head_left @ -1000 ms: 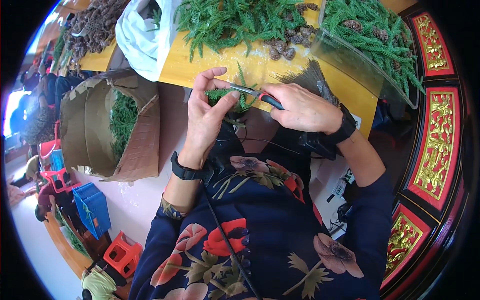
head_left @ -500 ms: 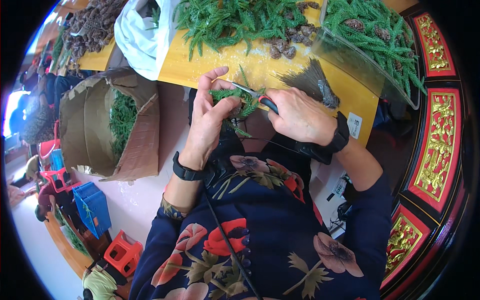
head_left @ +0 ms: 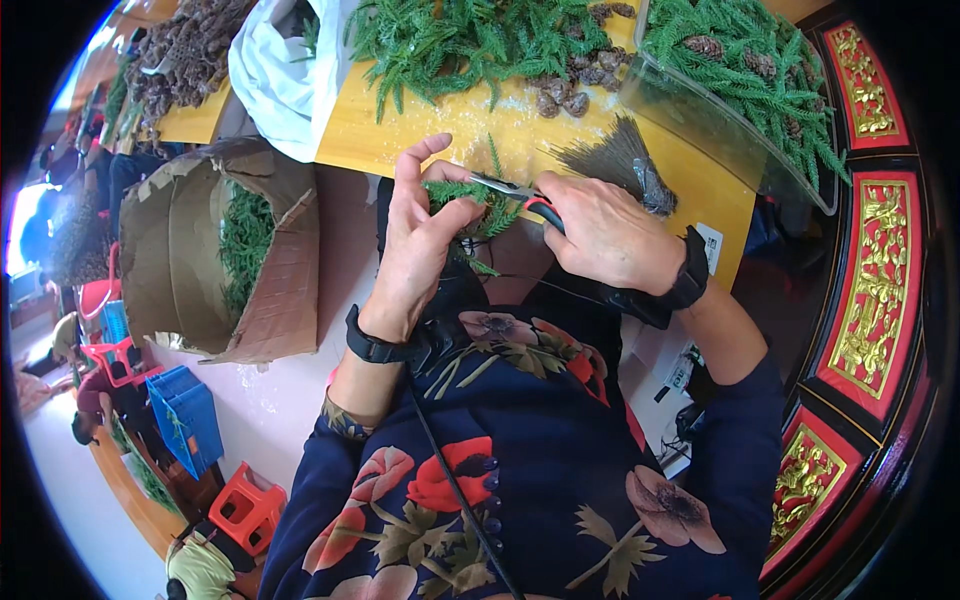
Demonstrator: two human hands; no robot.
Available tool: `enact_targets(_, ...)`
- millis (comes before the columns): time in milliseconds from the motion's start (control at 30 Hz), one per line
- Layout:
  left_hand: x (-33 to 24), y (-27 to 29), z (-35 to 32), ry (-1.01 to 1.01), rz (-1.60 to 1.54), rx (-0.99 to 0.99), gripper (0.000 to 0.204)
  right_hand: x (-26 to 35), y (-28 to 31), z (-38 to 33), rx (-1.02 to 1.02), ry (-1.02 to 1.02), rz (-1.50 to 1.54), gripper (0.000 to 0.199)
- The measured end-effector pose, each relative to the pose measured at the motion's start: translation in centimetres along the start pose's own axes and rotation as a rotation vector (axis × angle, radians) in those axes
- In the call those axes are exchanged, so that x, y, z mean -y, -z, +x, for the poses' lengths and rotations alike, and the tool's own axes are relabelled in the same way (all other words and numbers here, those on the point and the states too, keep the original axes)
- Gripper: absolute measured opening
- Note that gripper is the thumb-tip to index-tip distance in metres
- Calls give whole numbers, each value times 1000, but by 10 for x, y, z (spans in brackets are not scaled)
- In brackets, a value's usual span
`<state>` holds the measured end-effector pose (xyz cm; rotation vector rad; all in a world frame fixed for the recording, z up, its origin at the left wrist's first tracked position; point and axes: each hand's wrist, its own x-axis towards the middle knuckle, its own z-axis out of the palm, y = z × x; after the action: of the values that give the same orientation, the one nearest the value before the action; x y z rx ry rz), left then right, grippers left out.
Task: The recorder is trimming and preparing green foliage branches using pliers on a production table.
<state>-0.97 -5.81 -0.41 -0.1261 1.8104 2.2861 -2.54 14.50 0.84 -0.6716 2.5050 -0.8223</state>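
— Gripping a small green conifer sprig [head_left: 470, 205] between thumb and curled fingers, the left hand [head_left: 420, 235] is holding it just off the near edge of the yellow wooden tabletop [head_left: 520, 125], index finger sticking up free.

— And the right hand [head_left: 605, 230]?

— Its fingers are wrapped closed around the red-and-black handles of the metal snips [head_left: 515, 193], whose blades are meeting the sprig's right end. Whether those blades are parted or closed, I cannot tell.

— So trimming is the step under way?

— That is how I am reading it: a cut is being made at the sprig, right at the tabletop's near edge.

— What is the next move calling for?

— Probably a firm squeeze on the handles while the left thumb is kept clear of the blades, and a steady hold so the piece does not twist.

— What is lying around?

— Farther back on the tabletop a loose heap of green sprigs [head_left: 450, 40] and some brown cones [head_left: 565, 95] are sitting; a grey bristle brush [head_left: 620, 165] is lying beside the right hand. Left of the tabletop, below it, an open brown cardboard box [head_left: 270, 300] is holding more greenery.
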Motion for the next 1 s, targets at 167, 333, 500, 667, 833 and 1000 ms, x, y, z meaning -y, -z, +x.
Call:
enact_targets(167,6,1,-3,-74,197,-21,62,4,-8,-1,-56,-10,-89,22)
enact_targets(333,5,-4,-5,-189,436,-76,61,3,-14,-1,-140,-47,-104,18)
enact_targets(500,8,3,-1,-197,440,-26,48,5,-10,-1,-205,-96,-80,17)
enact_targets(667,9,2,-3,32,200,15,35,-3,-13,-4,-244,-98,-81,18)
enact_targets(833,10,4,-2,53,103,25,30,-7,-18,-4,-252,-109,-41,18)
enact_targets(1000,10,1,-3,114,119,28,29,-8,-26,-8,-285,-118,-5,17)
